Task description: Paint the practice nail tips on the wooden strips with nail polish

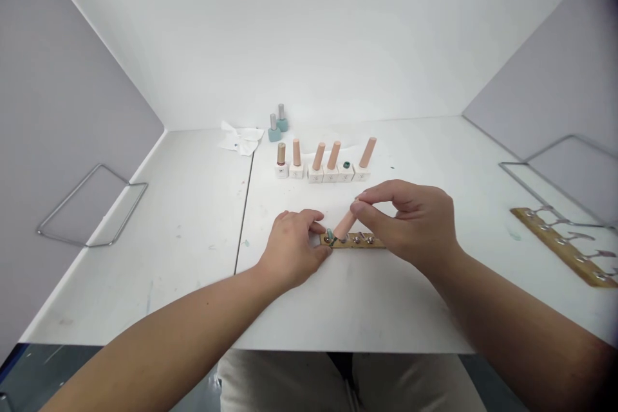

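Observation:
My right hand (410, 222) pinches a tilted peach cylindrical cap (344, 226) at its upper end, with the lower end close to a small teal-and-metal piece (329, 234) on a wooden strip with metal clips (360, 241). My left hand (292, 250) lies over the strip's left end, fingers behind it and thumb at its front edge. A row of white square bottles (315, 174) stands beyond my hands, most with tall peach caps. One white bottle (346, 174) shows only a dark green neck.
Two teal bottles (275, 134) with silver tops and a crumpled white tissue (240, 138) lie at the back. Another clip-studded wooden strip (562, 246) sits at the right table edge. Wire frames (91, 206) stand on the left wall and right (555, 180).

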The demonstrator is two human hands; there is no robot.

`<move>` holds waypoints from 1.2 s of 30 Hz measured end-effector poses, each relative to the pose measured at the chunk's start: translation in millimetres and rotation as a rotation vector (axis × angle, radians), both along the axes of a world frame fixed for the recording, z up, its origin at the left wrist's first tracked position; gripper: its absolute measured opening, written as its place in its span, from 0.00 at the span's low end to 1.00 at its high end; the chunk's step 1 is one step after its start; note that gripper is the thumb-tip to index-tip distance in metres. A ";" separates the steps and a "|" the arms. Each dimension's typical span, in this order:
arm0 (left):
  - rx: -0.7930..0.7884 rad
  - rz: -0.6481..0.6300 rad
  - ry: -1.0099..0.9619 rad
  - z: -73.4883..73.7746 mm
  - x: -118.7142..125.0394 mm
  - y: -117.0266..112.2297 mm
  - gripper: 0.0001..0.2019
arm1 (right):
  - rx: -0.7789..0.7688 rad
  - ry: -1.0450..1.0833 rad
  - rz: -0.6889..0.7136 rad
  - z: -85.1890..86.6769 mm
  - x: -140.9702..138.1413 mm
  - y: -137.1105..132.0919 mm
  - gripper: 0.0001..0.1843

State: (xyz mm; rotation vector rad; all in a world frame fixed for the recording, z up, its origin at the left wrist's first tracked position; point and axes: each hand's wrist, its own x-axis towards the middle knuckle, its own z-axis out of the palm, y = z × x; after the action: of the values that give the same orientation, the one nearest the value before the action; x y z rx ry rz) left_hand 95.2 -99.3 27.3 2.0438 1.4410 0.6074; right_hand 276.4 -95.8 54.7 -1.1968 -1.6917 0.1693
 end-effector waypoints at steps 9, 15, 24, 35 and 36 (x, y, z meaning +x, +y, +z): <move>-0.008 0.007 -0.003 -1.5 0.8 0.0 0.22 | -0.071 -0.027 -0.074 -1.7 -2.1 9.0 0.05; 0.000 0.001 -0.008 -1.3 0.6 0.5 0.21 | -0.066 -0.023 -0.102 -4.6 -1.4 13.4 0.05; -0.005 0.012 0.009 -0.9 0.2 -0.2 0.21 | -0.036 0.011 -0.081 3.4 -5.7 2.5 0.07; -0.013 0.006 0.005 -0.9 -0.5 -0.1 0.22 | -0.046 -0.012 -0.022 4.0 -1.9 -2.1 0.06; -0.013 0.007 0.006 -0.4 -0.5 -0.1 0.22 | -0.049 -0.009 -0.024 4.1 -1.7 -2.0 0.06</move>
State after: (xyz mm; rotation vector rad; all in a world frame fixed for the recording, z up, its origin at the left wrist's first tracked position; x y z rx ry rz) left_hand 94.7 -99.4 26.8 2.0328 1.4525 0.5932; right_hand 274.7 -97.9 58.9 -1.2557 -1.6891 0.1921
